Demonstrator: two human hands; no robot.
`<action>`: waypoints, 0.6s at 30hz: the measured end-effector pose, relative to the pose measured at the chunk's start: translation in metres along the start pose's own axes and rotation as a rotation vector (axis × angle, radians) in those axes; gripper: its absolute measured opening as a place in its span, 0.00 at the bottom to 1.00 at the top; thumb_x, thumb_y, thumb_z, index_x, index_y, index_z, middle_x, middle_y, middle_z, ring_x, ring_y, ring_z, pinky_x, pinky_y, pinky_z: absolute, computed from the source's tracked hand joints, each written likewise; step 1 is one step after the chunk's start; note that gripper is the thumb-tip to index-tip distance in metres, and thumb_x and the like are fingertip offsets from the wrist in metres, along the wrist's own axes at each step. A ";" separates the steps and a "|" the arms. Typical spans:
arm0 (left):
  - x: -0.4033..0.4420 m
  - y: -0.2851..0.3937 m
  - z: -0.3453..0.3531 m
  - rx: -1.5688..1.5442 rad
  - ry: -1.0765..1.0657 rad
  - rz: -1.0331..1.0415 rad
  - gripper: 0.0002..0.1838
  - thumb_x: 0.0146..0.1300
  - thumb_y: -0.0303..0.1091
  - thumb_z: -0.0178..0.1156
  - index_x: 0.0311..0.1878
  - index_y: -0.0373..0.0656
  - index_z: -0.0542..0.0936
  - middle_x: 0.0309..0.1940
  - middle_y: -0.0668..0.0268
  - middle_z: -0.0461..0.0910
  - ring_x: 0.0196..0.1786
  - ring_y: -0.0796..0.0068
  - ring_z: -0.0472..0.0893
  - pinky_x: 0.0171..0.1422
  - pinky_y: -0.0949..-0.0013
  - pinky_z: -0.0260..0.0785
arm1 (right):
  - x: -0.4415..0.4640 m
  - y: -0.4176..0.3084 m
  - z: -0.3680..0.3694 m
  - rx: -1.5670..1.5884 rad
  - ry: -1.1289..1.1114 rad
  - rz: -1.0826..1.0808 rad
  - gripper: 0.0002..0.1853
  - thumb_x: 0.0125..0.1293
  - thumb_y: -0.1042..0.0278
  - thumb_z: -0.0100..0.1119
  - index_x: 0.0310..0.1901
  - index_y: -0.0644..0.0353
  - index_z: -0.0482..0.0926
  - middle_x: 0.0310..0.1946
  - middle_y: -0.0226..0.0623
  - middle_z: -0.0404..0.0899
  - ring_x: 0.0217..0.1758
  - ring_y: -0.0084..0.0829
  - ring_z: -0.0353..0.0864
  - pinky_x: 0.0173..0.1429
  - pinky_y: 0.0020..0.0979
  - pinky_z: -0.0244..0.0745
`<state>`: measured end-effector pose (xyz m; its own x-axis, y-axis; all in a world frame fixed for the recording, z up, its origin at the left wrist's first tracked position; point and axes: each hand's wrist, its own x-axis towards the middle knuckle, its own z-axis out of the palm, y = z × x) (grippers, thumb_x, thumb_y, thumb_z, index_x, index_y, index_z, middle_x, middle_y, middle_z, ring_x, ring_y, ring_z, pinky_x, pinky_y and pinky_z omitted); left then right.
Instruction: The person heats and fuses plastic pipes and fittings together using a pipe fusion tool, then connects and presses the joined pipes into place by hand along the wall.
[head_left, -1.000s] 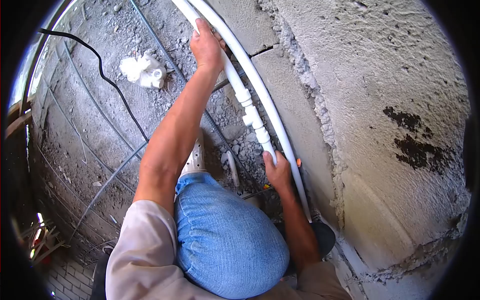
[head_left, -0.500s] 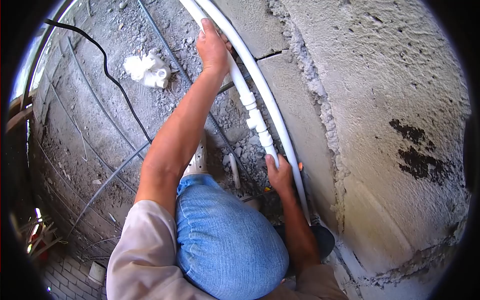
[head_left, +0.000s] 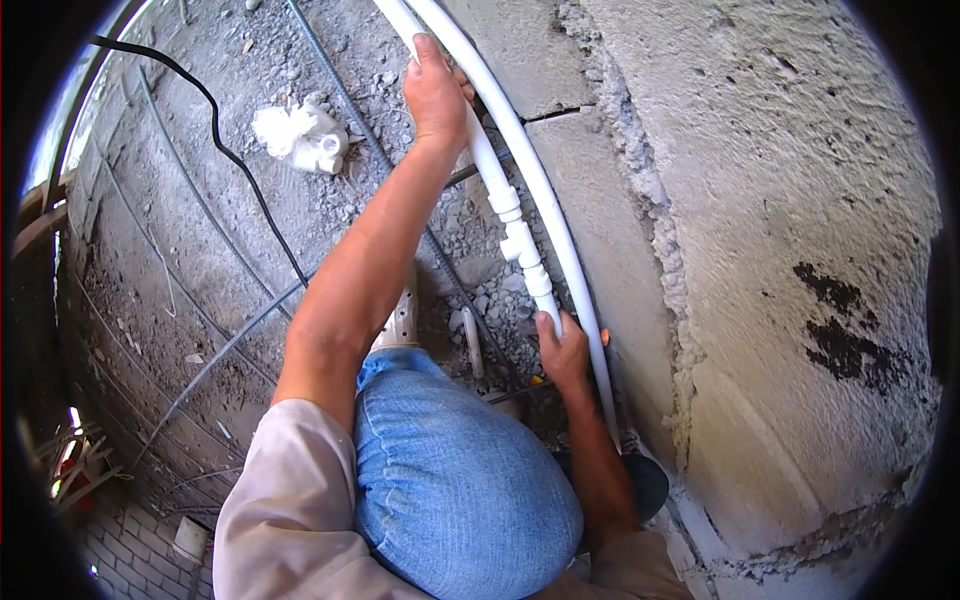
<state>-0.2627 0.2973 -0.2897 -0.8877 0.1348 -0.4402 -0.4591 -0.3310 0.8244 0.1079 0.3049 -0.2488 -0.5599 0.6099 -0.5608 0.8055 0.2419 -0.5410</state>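
Note:
A white plastic pipe (head_left: pixel 488 165) runs lengthwise in front of me, with a white tee fitting (head_left: pixel 520 246) and couplings partway along it. My left hand (head_left: pixel 438 98) is wrapped round the pipe beyond the tee, toward the top of the view. Nearer to me, my right hand (head_left: pixel 564 350) grips the same pipe just below the fitting, its thumb lying along the top. A second white pipe (head_left: pixel 546 190) curves alongside, between the held pipe and the wall, and passes close by both hands.
A rough concrete block wall (head_left: pixel 780 180) rises on the right. Rubble and gravel cover the ground, crossed by steel bars (head_left: pixel 340 90) and a black cable (head_left: pixel 215 130). A clear plastic bag of white fittings (head_left: pixel 300 135) lies at upper left. My bent knee (head_left: pixel 460 470) is below.
The view has shifted slightly, so hands, pipes and ground all appear a little further right. Both hands keep their grip on the pipe.

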 end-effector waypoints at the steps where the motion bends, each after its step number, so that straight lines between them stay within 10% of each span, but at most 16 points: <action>1: 0.000 0.000 -0.001 0.024 -0.004 -0.004 0.27 0.78 0.63 0.41 0.40 0.46 0.69 0.23 0.70 0.70 0.23 0.77 0.70 0.28 0.71 0.65 | 0.000 -0.001 0.000 0.000 -0.002 -0.001 0.27 0.71 0.41 0.57 0.34 0.65 0.79 0.26 0.58 0.80 0.34 0.63 0.82 0.35 0.52 0.72; 18: -0.003 0.002 0.002 0.015 0.039 0.019 0.28 0.77 0.63 0.43 0.38 0.44 0.68 0.22 0.70 0.70 0.21 0.81 0.69 0.26 0.74 0.64 | 0.001 -0.008 -0.001 0.019 0.011 -0.003 0.26 0.71 0.44 0.59 0.34 0.66 0.79 0.24 0.58 0.79 0.33 0.63 0.81 0.34 0.51 0.72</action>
<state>-0.2612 0.2981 -0.2858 -0.8945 0.0915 -0.4375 -0.4425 -0.3194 0.8379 0.1012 0.3044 -0.2438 -0.5603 0.6173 -0.5522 0.7998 0.2298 -0.5546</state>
